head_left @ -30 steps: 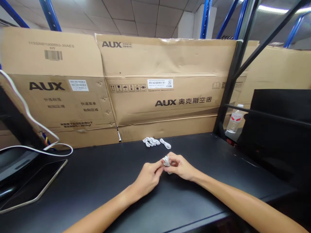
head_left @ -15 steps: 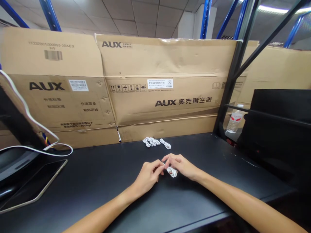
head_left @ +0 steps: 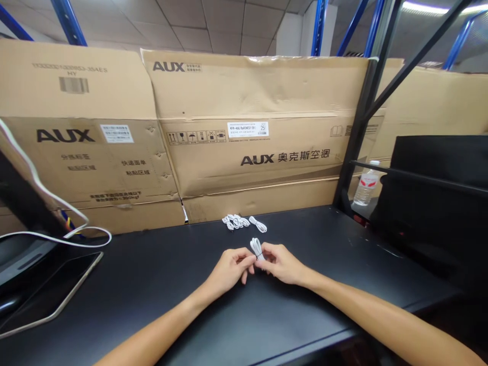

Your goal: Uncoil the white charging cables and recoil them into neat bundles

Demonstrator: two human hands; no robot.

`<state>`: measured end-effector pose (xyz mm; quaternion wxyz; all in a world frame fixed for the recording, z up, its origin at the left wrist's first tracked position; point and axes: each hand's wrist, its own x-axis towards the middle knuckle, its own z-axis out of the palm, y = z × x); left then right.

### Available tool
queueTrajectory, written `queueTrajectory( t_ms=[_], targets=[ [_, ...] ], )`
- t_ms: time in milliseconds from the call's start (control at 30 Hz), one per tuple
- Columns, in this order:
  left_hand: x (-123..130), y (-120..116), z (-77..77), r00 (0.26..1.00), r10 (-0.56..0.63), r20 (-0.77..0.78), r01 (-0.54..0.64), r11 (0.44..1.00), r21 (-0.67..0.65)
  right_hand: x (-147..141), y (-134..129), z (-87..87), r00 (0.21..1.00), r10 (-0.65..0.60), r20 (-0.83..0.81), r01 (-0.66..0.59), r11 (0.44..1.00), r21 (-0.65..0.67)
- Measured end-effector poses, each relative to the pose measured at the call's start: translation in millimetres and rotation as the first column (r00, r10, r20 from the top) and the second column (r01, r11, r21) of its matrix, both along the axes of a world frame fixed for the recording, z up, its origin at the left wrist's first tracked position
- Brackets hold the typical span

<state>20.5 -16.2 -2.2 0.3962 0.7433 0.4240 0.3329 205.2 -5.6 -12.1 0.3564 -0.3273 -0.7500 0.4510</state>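
Observation:
A white bundled cable (head_left: 256,247) with a dark tie around it stands upright between my hands, its loops pointing away from me. My right hand (head_left: 281,263) pinches its lower part between thumb and fingers. From the other side, my left hand (head_left: 233,264) has thumb and index finger closed at the bundle's lower left edge, where the dark tie is. What exactly those left fingertips grip is too small to make out. Beyond the hands, several white cable bundles (head_left: 235,221) lie in a cluster, and one separate bundle (head_left: 258,224) lies just right of them.
Cardboard boxes (head_left: 251,178) line the back of the black table (head_left: 160,284). At the left are a tablet-like flat device (head_left: 51,292) and a loose white cable (head_left: 57,235). A water bottle (head_left: 366,184) stands behind the black metal frame (head_left: 353,142) on the right.
The held bundle has turned: its loops pointed down toward me and now point up and away. My right fingers have shifted from above it to its lower right side.

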Motion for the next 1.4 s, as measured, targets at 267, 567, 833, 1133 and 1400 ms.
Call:
queueTrajectory(
  t_ms=[267, 567, 833, 1133, 1400],
  targets=[
    [-10.0, 1.6, -11.5, 0.96, 0.172, -0.223, -0.04, 0.868, 0.495, 0.0, 7.4, -2.5, 0.997, 0.038, -0.071, -0.057, 0.954, -0.294],
    [-7.9, 1.0, -9.4, 0.951, 0.164, -0.263, -0.017, 0.876, 0.482, 2.5, 6.0, -1.9, 0.995, -0.019, 0.099, 0.025, 0.998, -0.059],
    [-3.8, -1.0, -7.5, 0.965, 0.098, -0.242, -0.032, 0.964, 0.265, 8.9, 3.3, 9.6, 0.923, -0.144, 0.357, -0.045, 0.881, 0.47],
    [-9.9, -5.3, -7.6, 0.857, 0.208, -0.472, 0.149, 0.777, 0.611, 21.1, 3.2, 11.7, 0.867, 0.031, 0.498, -0.263, 0.876, 0.404],
    [-18.4, 3.2, -3.9, 0.73, 0.417, -0.541, 0.2, 0.627, 0.753, 14.5, 13.8, 3.5, 0.959, -0.214, 0.183, 0.113, 0.889, 0.444]
  ],
)
